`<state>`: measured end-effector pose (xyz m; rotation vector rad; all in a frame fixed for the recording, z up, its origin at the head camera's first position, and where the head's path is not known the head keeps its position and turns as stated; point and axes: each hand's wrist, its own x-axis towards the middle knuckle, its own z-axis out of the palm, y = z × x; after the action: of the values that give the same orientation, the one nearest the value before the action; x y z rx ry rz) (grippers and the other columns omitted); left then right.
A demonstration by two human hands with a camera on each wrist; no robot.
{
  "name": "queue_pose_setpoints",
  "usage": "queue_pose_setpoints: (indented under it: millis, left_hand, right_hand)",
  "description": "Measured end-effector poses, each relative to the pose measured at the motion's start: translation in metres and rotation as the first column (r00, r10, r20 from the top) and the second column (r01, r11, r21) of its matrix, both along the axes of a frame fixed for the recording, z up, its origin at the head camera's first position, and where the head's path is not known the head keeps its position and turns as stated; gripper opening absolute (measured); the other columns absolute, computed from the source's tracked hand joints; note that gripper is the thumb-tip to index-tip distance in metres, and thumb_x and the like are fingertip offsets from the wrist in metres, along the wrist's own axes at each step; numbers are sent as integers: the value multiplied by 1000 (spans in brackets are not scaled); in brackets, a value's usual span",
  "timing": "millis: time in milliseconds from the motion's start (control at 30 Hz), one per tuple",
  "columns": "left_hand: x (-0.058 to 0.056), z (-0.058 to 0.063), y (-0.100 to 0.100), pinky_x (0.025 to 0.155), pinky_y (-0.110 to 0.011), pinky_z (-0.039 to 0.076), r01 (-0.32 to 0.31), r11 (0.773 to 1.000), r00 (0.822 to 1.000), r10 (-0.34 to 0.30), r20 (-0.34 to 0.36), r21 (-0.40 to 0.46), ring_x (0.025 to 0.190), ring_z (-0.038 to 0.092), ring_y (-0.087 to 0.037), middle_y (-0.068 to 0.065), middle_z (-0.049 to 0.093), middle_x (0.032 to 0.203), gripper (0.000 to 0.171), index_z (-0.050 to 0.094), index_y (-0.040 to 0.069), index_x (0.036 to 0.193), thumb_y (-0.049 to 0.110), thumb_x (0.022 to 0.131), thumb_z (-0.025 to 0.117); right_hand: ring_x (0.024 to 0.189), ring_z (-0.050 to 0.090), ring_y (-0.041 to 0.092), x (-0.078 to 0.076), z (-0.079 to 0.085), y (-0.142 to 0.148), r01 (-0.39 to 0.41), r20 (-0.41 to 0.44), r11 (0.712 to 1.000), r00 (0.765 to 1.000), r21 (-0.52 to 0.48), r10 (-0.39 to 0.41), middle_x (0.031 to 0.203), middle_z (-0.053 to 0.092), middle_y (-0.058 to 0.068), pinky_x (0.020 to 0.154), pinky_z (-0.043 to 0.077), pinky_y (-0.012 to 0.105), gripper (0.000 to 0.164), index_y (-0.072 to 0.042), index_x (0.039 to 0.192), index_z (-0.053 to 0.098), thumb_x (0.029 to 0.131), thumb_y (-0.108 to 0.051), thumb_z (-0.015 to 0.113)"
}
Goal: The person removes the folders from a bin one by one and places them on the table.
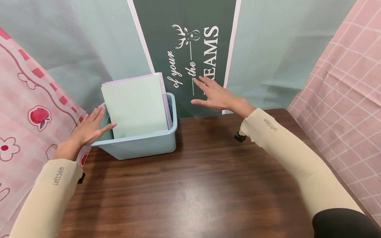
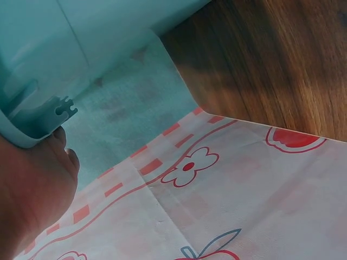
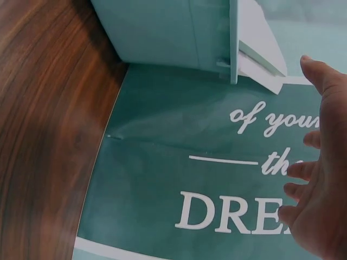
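A light blue plastic bin (image 1: pixel 143 146) stands at the back left of the table, holding a pale green folder (image 1: pixel 135 107) upright, with a lilac folder (image 1: pixel 164 91) behind it. My left hand (image 1: pixel 88 128) lies at the bin's left end, fingers straight and thumb spread out over the rim. In the left wrist view that hand (image 2: pixel 40 187) is right at the bin's rim, beside a notched tab. To the right of the bin, my right hand (image 1: pixel 216 94) is held in the air with fingers extended and nothing in it.
The brown wood-grain table (image 1: pixel 190 185) reaches back to a pale blue curtain (image 1: pixel 262 66) with a dark green lettered panel (image 1: pixel 186 49). A pink fruit-and-flower cloth (image 1: pixel 32 109) hangs at left. On the right is a pink checked cloth (image 1: pixel 336 86).
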<state>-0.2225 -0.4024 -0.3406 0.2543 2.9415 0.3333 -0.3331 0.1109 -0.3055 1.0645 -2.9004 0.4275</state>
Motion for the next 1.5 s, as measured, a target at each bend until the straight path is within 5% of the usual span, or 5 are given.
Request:
queue_pose_setpoints:
  millis: [433,1067,1500]
  left_hand:
    - [-1,1,1,128,-62,-10,-4,1000,1000,4,11,-2,161,-15,-43,-21,-21,174,99,-16,3,165,65,108,36]
    - [-1,1,2,128,-62,-9,-12,1000,1000,12,15,13,161,-15,-43,-20,-22,173,99,-16,3,165,65,108,37]
    - [-2,0,1,128,-62,-9,-18,1000,1000,18,8,18,162,-14,-42,-21,-20,174,100,-15,2,165,65,108,37]
  right_hand:
    - [165,12,29,-4,-14,-26,15,72,996,997,-90,-8,179,11,9,128,24,60,101,-21,172,10,98,-72,54]
    - [163,18,29,-5,-28,-69,-2,148,972,988,-236,38,176,21,14,132,20,49,98,-8,170,19,99,-61,61]
    - [164,17,29,-5,-33,-93,-11,191,954,979,-301,72,176,23,12,131,21,53,95,-13,170,21,99,-60,63]
